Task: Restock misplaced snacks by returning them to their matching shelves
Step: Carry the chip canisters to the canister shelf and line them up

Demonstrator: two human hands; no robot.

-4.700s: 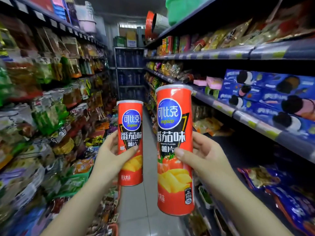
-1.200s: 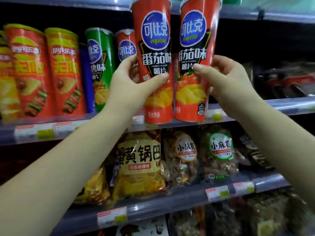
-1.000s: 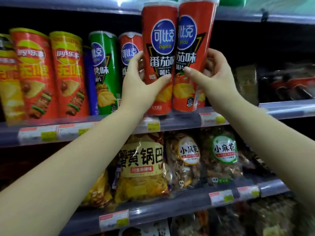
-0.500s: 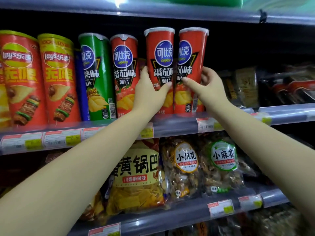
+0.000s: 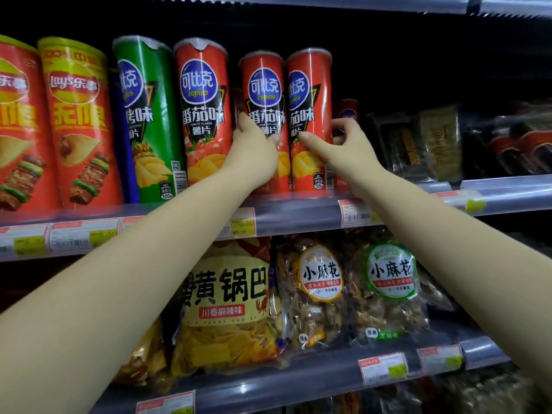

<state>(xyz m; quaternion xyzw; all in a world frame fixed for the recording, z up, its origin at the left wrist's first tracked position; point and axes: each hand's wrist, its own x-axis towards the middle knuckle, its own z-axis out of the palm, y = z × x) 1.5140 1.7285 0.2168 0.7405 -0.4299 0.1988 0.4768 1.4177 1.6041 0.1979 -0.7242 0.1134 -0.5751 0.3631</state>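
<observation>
Gripping two red tomato cans on the shelf (image 5: 298,215), both standing upright near its front edge. Left hand (image 5: 254,153) is curling round the left can (image 5: 263,94), right hand (image 5: 343,147) is pinching the right can (image 5: 310,94) between thumb and curled fingers. Another red can (image 5: 203,112) and a green can (image 5: 143,115) are crowding in just to the left, dark packets (image 5: 418,141) sitting off to the right, snack bags (image 5: 319,291) underneath.

Three red cans (image 5: 263,115) read "可比克 copico 番茄味 薯片". The green can (image 5: 143,115) shows "烤味". The orange cans (image 5: 77,121) say "Lay's乐事 无限". Below, a yellow bag (image 5: 227,297) reads "蟹黄锅巴 川香麻辣味"; two clear bags (image 5: 321,276) read "小麻花".
</observation>
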